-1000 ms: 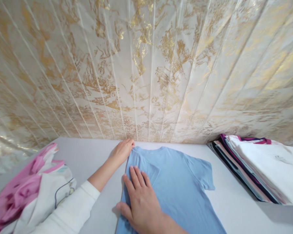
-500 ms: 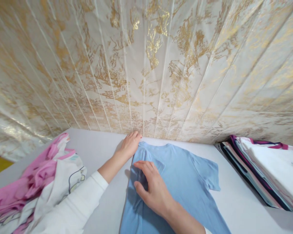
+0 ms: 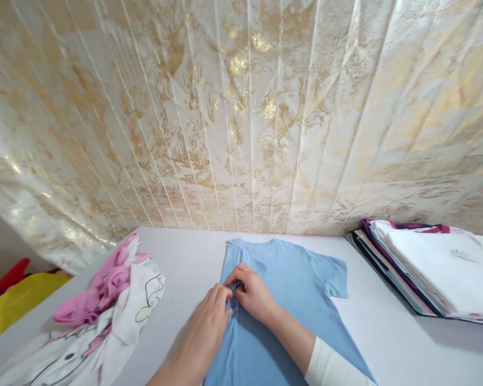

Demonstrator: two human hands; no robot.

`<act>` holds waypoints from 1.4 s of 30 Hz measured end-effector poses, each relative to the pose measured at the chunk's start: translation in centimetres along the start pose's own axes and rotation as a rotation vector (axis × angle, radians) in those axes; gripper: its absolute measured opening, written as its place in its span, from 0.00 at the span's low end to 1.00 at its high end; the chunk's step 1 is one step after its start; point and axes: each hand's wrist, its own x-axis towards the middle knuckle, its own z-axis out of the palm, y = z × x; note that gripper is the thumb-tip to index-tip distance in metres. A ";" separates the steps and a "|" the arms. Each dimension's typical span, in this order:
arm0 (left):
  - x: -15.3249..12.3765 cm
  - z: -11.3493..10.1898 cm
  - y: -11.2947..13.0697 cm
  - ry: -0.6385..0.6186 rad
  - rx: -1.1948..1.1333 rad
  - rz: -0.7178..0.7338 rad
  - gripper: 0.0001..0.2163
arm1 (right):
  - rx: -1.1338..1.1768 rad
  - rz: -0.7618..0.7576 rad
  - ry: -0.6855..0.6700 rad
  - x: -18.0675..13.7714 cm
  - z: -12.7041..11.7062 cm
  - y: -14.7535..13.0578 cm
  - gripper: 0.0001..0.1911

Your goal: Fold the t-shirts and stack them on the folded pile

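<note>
A light blue T-shirt [image 3: 290, 284] lies flat on the white table [image 3: 189, 257], its left side folded inward and its right sleeve spread out. My left hand [image 3: 203, 335] and my right hand [image 3: 251, 292] meet on the folded left part of the shirt. The fingers of both hands are curled and pinch the blue fabric where they touch. The shirt's lower hem runs out of view at the bottom edge.
A heap of pink and white clothes [image 3: 104, 311] lies at the left. A stack of folded shirts [image 3: 430, 268] sits at the right. A white and gold patterned wall [image 3: 241, 118] rises right behind the table. Yellow and red cloth [image 3: 16, 295] shows at the far left.
My left hand came back from the shirt's collar corner to the middle of the fold. My right hand curled from flat and now pinches the fabric with it. The view shifted left.
</note>
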 end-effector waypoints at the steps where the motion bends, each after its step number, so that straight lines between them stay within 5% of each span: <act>1: -0.9 0.6 -0.1 -0.013 0.054 0.025 0.13 | 0.014 0.009 0.022 0.0 -0.1 0.0 0.20; 12: -3.5 2.4 -1.2 0.123 0.461 0.281 0.22 | 0.054 0.107 0.136 0.1 -0.6 -0.1 0.18; 22: -3.0 0.6 0.5 0.098 0.171 0.203 0.23 | -0.087 0.157 -0.028 0.1 -1.9 -1.0 0.15; 28: -2.2 -0.7 1.5 0.003 0.187 0.135 0.22 | -0.186 0.104 -0.144 0.1 -2.7 -1.2 0.16; 35: -1.5 -0.4 2.2 -0.043 0.331 0.104 0.27 | -0.363 -0.026 -0.199 -0.8 -4.6 -3.0 0.32; 42: -1.8 0.3 2.1 -0.141 0.329 0.075 0.26 | -0.450 -0.036 -0.217 2.7 -3.7 -0.9 0.22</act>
